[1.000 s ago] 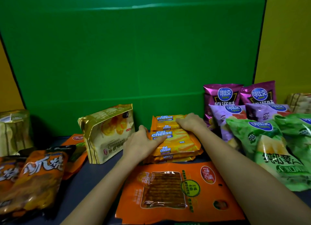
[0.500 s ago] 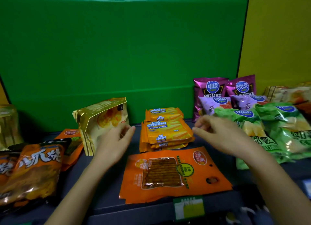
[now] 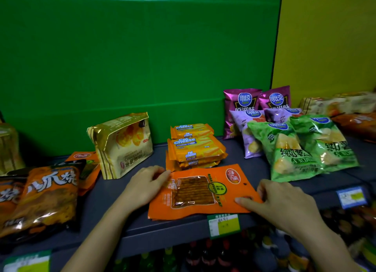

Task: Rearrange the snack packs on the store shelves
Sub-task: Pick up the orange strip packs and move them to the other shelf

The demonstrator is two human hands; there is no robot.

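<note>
Fingers of both hands, left hand and right hand, pinch the flat orange pack at its sides.

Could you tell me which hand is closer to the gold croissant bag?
Left. The left hand rests on the flat orange pack's left edge, just right of the croissant bag. The right hand presses that pack's far right corner.

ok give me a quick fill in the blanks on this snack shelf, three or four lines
1. Both hands touch the flat ____ pack at the shelf's front edge.
2. The left hand is at that pack's ____ end.
3. The wafer packs lie in a ____ behind it.
4. The gold croissant bag stands to the ____ of the wafers.

Missing words: orange; left; stack; left
</note>
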